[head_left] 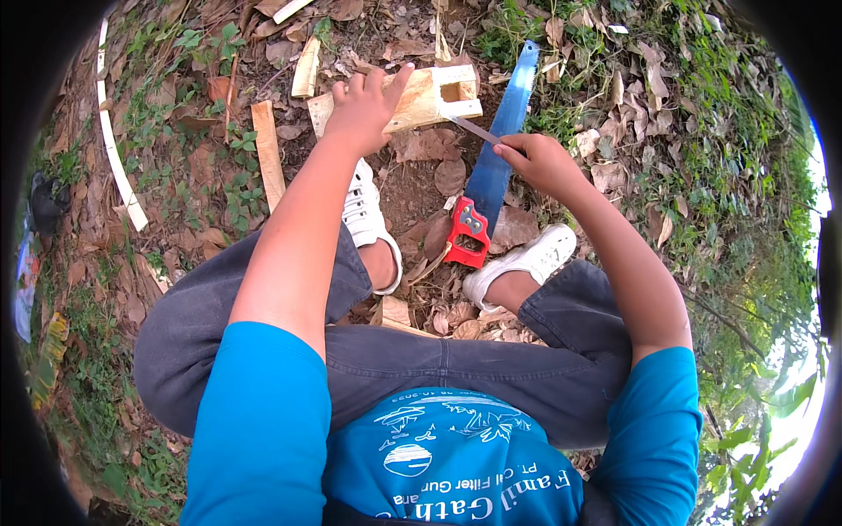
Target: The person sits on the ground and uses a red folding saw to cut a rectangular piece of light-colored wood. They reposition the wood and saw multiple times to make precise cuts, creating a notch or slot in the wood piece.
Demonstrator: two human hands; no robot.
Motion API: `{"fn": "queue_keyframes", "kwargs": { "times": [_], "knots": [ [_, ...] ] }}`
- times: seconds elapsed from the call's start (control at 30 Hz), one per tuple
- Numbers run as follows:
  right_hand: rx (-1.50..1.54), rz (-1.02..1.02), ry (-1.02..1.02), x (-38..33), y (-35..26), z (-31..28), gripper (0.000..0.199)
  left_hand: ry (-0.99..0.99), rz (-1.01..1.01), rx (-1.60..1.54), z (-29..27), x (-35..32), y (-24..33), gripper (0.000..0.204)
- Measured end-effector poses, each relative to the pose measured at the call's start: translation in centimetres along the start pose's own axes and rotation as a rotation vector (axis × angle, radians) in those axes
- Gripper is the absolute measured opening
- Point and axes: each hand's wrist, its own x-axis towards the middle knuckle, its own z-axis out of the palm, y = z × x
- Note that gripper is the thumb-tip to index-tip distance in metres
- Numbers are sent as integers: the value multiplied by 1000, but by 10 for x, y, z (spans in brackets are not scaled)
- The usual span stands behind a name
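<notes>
A pale wooden block lies on the ground in front of me, with a rectangular notch cut into its right end. My left hand rests across its left part, fingers and thumb spread out and partly covering it. In my right hand is a thin flat metal blade, pinched between thumb and fingers. Its tip meets the block near the notch's near corner; any handle is hidden by the hand. Below that hand a handsaw with a blue blade and red handle lies between my shoes.
Wood offcuts lie to the left, near another short piece. A long pale strip curves along the far left. My white shoes flank the saw handle. Dry leaves and green plants cover the ground around.
</notes>
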Motion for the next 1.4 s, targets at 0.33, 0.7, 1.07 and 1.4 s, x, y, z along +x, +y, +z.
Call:
{"fn": "queue_keyframes", "kwargs": {
  "times": [0.33,0.7,1.07,1.4],
  "knots": [
    [165,-139,131,37,65,47,45,32,38,-24,-1,-2,-5,126],
    [-33,-24,123,32,50,35,56,5,22,-55,-6,0,-1,125],
    [2,-61,83,11,17,7,39,28,-4,-23,-1,0,0,122],
    [310,-95,62,45,73,56,31,4,13,-23,2,0,-1,123]
  ]
}}
